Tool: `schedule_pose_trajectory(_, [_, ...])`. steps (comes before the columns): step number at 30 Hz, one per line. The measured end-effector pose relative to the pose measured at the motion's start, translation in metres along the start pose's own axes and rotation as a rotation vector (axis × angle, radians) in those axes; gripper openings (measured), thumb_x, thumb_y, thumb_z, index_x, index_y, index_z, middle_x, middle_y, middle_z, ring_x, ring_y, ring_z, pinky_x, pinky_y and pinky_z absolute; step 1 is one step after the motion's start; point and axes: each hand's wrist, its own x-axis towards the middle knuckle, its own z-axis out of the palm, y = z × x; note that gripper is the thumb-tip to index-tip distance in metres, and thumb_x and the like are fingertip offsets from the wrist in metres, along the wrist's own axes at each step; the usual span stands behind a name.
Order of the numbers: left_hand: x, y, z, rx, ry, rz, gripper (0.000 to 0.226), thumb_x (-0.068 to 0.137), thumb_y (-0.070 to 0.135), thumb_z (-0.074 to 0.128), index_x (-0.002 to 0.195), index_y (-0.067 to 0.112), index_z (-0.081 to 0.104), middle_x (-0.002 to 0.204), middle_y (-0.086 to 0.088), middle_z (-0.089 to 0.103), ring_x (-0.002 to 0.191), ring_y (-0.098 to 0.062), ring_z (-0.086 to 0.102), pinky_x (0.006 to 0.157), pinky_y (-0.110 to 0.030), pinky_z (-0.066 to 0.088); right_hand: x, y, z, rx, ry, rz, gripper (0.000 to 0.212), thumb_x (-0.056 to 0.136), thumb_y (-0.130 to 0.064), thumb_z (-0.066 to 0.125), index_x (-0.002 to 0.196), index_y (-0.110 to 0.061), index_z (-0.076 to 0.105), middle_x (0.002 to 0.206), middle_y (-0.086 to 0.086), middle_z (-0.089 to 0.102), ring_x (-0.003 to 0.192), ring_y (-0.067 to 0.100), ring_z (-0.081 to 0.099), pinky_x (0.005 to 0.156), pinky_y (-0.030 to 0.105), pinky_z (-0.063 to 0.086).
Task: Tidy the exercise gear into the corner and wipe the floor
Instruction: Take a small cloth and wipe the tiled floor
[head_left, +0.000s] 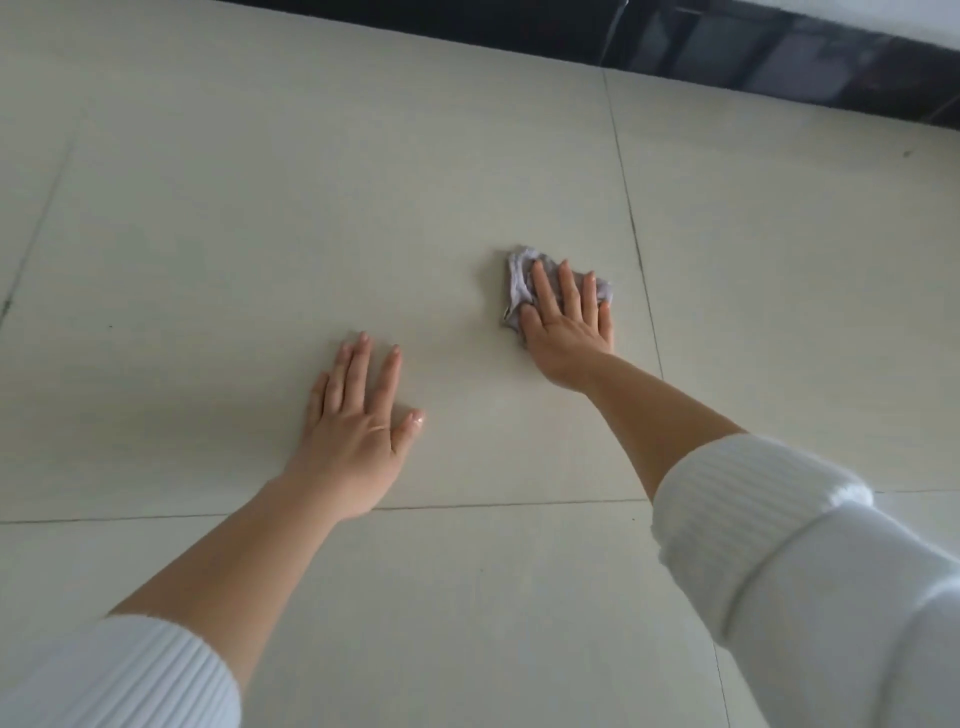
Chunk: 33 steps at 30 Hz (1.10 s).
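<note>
Cloth (517, 283), grey and crumpled, lay on the pale tiled floor (234, 208) under my right hand (566, 325), whose straight, slightly spread fingers (567, 286) pressed it down. Its bunched corner pointed away from me; my hand hid its middle, leaving its long axis unclear. My left hand (358, 426) rested flat, fingers spread, on tile nearby.

Two hands (358, 426) (569, 325), one cloth (517, 278), two white sleeves (130, 675) (779, 561).
</note>
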Motion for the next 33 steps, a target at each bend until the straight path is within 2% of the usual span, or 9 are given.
schedule_pose_trajectory(2, [-0.016,-0.007,-0.002,-0.018,-0.047,0.008,0.072,0.093,0.059,0.014,0.148,0.023,-0.016,0.154,-0.005,-0.029,0.14,-0.015,-0.029,0.114,-0.033,-0.013,0.002,0.009,-0.003,-0.047,-0.003,-0.053,0.055,0.1,-0.048,0.013,0.149,-0.04,-0.013,0.159,-0.007,-0.019,0.144,0.02,-0.024,0.116,0.039,-0.014])
schedule_pose_trajectory(6, [-0.063,-0.017,0.005,0.028,-0.043,-0.033,0.083,0.075,0.067,-0.007,0.146,0.025,-0.019,0.154,-0.005,-0.029,0.136,-0.011,-0.033,0.112,-0.032,-0.016,-0.031,0.049,0.001,-0.122,0.022,-0.107,0.057,0.099,-0.05,0.009,0.149,-0.038,-0.017,0.159,-0.007,-0.018,0.144,0.019,-0.023,0.117,0.038,-0.013])
schedule_pose_trajectory(8, [-0.07,-0.015,0.005,0.006,-0.04,-0.043,0.078,0.085,0.068,0.002,0.147,0.025,-0.015,0.156,-0.005,-0.023,0.137,-0.011,-0.031,0.114,-0.036,-0.011,-0.06,0.074,0.006,-0.127,0.027,-0.089,0.057,0.099,-0.05,0.009,0.148,-0.037,-0.018,0.159,-0.008,-0.019,0.144,0.017,-0.024,0.117,0.036,-0.014])
schedule_pose_trajectory(11, [-0.07,-0.009,-0.001,0.004,-0.02,-0.043,0.066,0.097,0.048,0.023,0.15,0.024,-0.006,0.157,-0.006,-0.018,0.143,-0.018,-0.023,0.116,-0.042,-0.005,-0.109,0.097,0.018,-0.117,0.034,-0.068,0.056,0.1,-0.049,0.01,0.147,-0.036,-0.019,0.158,-0.008,-0.02,0.144,0.017,-0.025,0.117,0.035,-0.015])
schedule_pose_trajectory(18, [-0.094,0.002,0.001,0.033,-0.064,-0.037,0.063,0.099,0.042,0.024,0.15,0.023,-0.008,0.157,-0.006,-0.02,0.144,-0.02,-0.019,0.116,-0.042,-0.002,-0.233,0.078,0.069,-0.11,-0.059,-0.182,0.058,0.097,-0.049,0.005,0.143,-0.036,-0.028,0.15,-0.012,-0.034,0.14,0.02,-0.033,0.115,0.037,-0.02])
schedule_pose_trajectory(21, [-0.108,-0.007,0.003,0.048,-0.051,0.026,0.066,0.098,0.044,0.028,0.15,0.023,-0.007,0.158,-0.004,-0.016,0.145,-0.019,-0.016,0.116,-0.044,-0.001,-0.278,0.062,0.094,-0.197,-0.047,-0.328,0.057,0.101,-0.046,0.008,0.154,-0.025,-0.001,0.16,0.003,0.004,0.145,0.037,0.007,0.113,0.045,0.003])
schedule_pose_trajectory(23, [-0.115,-0.018,0.002,0.039,-0.034,0.017,0.071,0.096,0.047,0.035,0.151,0.021,-0.003,0.159,-0.004,-0.012,0.146,-0.021,-0.012,0.116,-0.045,0.001,-0.298,0.05,0.107,-0.241,-0.084,-0.421,0.057,0.101,-0.046,0.015,0.154,-0.023,0.011,0.158,0.005,0.02,0.142,0.039,0.022,0.109,0.046,0.014])
schedule_pose_trajectory(28, [-0.145,-0.043,0.005,0.013,0.026,-0.161,0.082,0.091,0.053,0.037,0.151,0.014,-0.003,0.158,-0.012,-0.013,0.146,-0.026,-0.009,0.117,-0.045,0.004,-0.265,0.055,0.095,-0.388,-0.13,-0.683,0.053,0.101,-0.048,0.011,0.151,-0.031,0.013,0.157,-0.002,0.025,0.146,0.026,0.018,0.113,0.042,0.013])
schedule_pose_trajectory(33, [-0.178,-0.07,0.007,-0.024,0.042,-0.366,0.092,0.081,0.066,0.022,0.15,0.014,-0.012,0.156,-0.013,-0.02,0.145,-0.024,-0.016,0.117,-0.041,-0.002,-0.172,0.062,0.057,-0.288,0.033,-0.362,0.054,0.094,-0.055,-0.003,0.142,-0.04,-0.024,0.159,-0.006,-0.017,0.146,0.02,-0.018,0.117,0.033,-0.015])
